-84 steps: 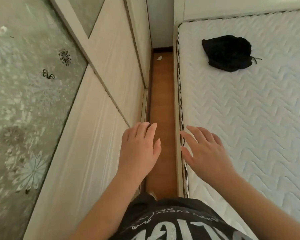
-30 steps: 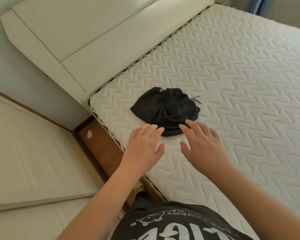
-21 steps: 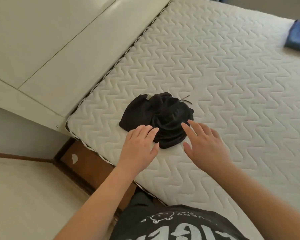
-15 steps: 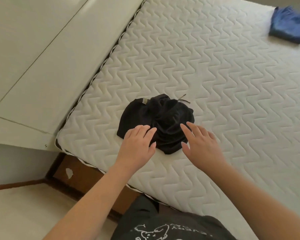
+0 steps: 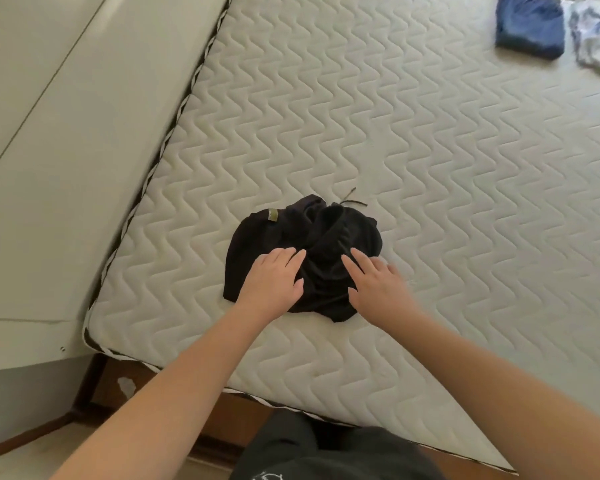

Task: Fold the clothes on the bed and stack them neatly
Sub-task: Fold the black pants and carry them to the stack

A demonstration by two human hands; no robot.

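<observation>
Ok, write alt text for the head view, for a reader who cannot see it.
Both hands, left hand and right hand, reach with straight fingers over a crumpled black garment near the corner of a white quilted mattress. A blue garment and a white garment lie at the far edge.

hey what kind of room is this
Most likely a bedroom. A bare quilted mattress fills the view, with a pale headboard beside it, and a crumpled black garment plus other clothes lying on it.
</observation>
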